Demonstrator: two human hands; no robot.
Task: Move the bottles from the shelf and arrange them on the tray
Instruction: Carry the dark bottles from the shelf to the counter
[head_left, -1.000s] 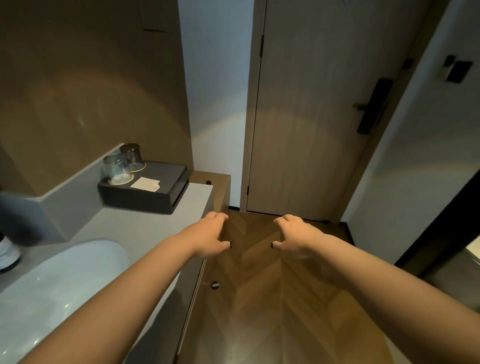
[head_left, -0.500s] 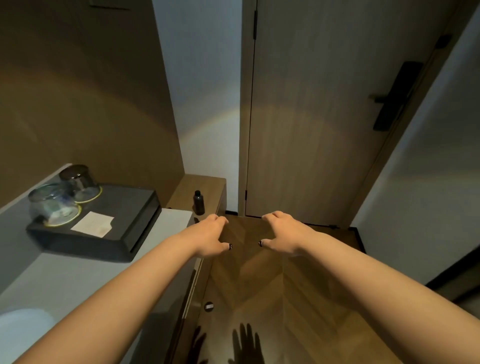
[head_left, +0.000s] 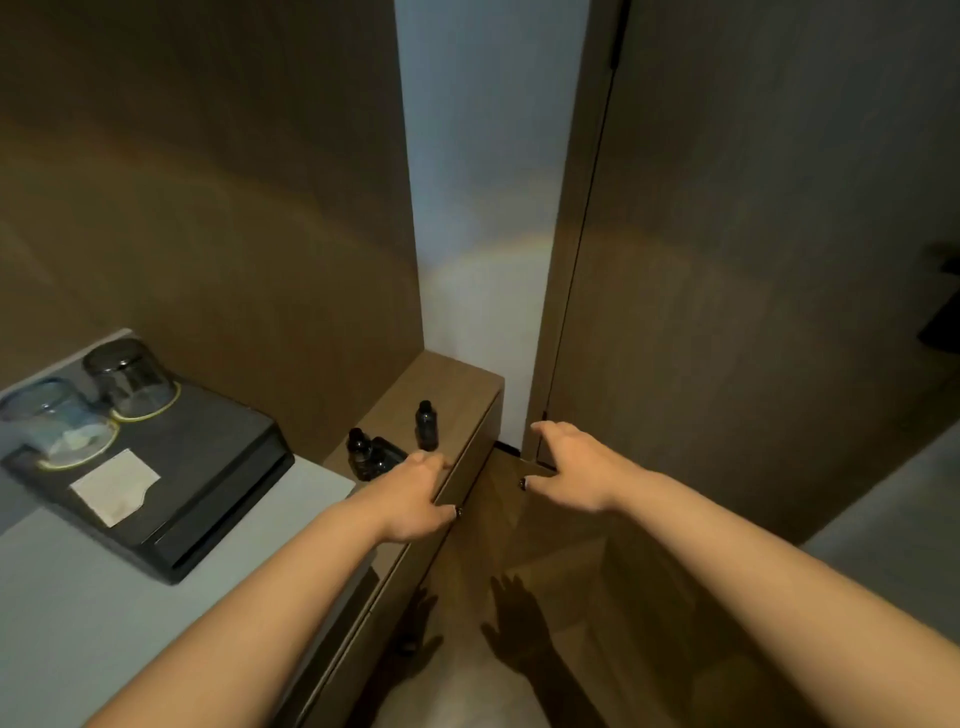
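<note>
Wooden shelf (head_left: 447, 384) beside the counter carries small dark bottles (head_left: 427, 425), upright, near the black tray (head_left: 218, 483). Left hand (head_left: 415, 499) hangs loose-fingered just before them; right hand (head_left: 571, 467) spread, both holding nothing.

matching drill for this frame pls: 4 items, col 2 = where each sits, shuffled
1. upright bottle
2. glasses
3. paper slip
4. right hand

A. upside down at the back of the dark tray
B. flat on the tray's near part
C. on the wooden shelf
D. in the air above the floor

Pairs: 1-C, 2-A, 3-B, 4-D
</note>
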